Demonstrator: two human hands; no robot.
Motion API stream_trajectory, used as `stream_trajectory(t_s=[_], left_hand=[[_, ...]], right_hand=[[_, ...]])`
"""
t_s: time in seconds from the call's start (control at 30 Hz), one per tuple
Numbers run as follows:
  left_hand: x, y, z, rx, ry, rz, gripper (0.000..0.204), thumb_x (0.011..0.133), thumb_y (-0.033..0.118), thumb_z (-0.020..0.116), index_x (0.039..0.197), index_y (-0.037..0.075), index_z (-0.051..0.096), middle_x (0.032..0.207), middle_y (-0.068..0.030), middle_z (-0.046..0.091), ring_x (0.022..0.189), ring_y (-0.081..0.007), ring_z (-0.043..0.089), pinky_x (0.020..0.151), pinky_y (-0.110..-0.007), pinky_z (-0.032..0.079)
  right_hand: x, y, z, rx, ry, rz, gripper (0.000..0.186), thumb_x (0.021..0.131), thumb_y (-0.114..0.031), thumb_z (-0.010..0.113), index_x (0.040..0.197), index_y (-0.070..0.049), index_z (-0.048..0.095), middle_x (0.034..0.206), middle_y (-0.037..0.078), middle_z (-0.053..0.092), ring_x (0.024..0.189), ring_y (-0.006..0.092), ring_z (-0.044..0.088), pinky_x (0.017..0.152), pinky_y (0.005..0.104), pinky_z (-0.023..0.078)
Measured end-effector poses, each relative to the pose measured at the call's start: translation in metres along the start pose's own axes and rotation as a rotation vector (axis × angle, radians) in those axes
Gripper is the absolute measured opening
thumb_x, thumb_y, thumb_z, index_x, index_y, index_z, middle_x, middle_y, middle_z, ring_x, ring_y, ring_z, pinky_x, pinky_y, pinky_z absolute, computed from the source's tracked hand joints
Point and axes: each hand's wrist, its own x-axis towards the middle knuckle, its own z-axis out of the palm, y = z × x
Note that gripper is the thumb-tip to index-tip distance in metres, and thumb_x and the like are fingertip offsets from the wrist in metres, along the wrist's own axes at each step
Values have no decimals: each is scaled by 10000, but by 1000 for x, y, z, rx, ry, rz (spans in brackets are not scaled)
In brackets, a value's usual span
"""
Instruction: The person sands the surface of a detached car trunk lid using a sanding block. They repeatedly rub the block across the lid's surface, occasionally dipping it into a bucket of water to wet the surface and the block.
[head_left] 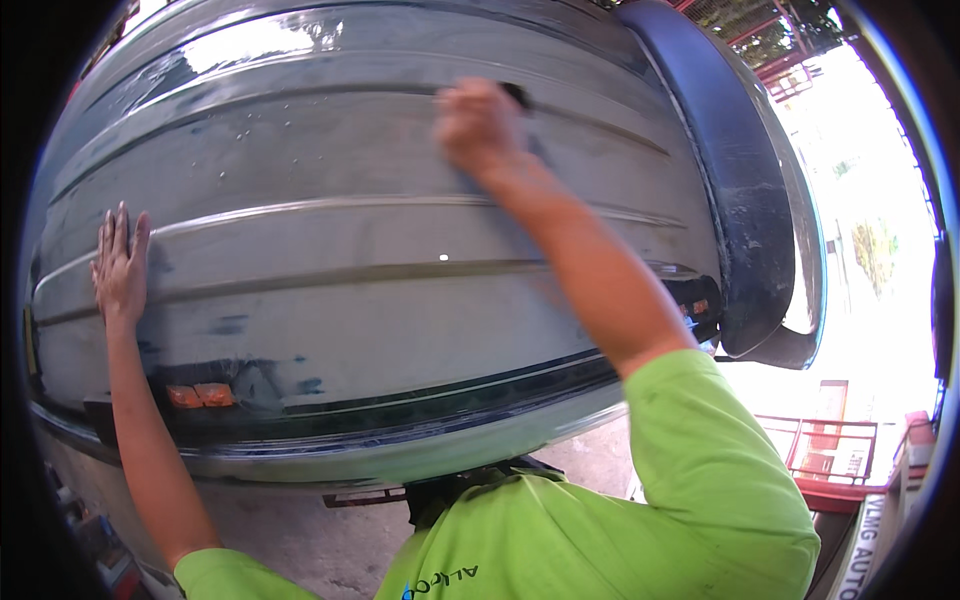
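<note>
1. So the big thing here was a gray vehicle roof [350, 235]. It took up most of the view, from nine o'clock across the middle to about two, with long raised ridges running side to side.
2. Left hand [122, 272] was out at nine o'clock, palm down on the roof. Grip was wide: fingers straight, a bit spread, pointing up toward twelve, nothing in it.
3. Right hand [480, 125] was up at twelve o'clock over the roof, arm stretched out and bent at the elbow. Grip was narrow, fingers curled around a small dark thing [516, 96] that poked out on the hand's two o'clock side. Way too blurry to tell what it was, sorry.
4. Some small drops [250, 130] sat on the roof around ten o'clock, and a little white spot [443, 257] showed close to the middle.
5. Down at eight o'clock, near the roof's closest edge, there were two orange patches [200, 396] side by side, with dark smudgy marks around them.
6. A dark blue curved piece [735, 190] ran along the two to three o'clock side, scuffed in places.
7. Bright green shirt [500, 545] on the person at six o'clock, bare floor [590, 455] around five, plus a red metal frame [830, 492] at four.
</note>
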Motion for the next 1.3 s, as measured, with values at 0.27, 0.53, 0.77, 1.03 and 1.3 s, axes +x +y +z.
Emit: stream_trajectory(t_s=[0.27,0.53,0.77,1.03,1.3], left_hand=[[4,2,0,-72,-7,-38,975,916,916,252,1681,313,271,1762,-2,218,1636,-194,136,1323,-552,65],[5,-6,10,-72,38,-23,969,916,913,259,1683,321,262,1766,6,205,1636,-200,137,1323,-553,53],[8,-3,0,-79,3,-22,967,917,911,276,1682,319,271,1766,3,211,1636,-203,139,1320,-545,56],[7,-4,9,-63,53,-18,933,942,887,275,1680,316,285,1766,-6,214,1638,-212,137,1314,-562,45],[7,-3,-7,-92,-19,1,887,978,847,291,1681,306,290,1769,-6,212,1639,-219,143,1307,-553,66]], right_hand=[[50,-93,71,182,79,13,176,871,-193,583,769,-136,714,832,104,718,811,323,692,706,441,578],[-28,53,-42,-138,-86,292,283,942,-180,595,694,-80,688,857,126,720,832,320,712,702,416,575],[69,-129,68,86,128,-18,332,969,-267,511,805,-65,718,815,122,703,764,319,677,720,443,573],[-44,82,-32,-141,36,179,249,908,-154,565,681,-84,639,713,125,614,727,300,660,669,438,551],[77,-136,62,58,21,-1,243,898,-239,576,721,-124,696,820,124,703,874,289,687,766,407,546]])
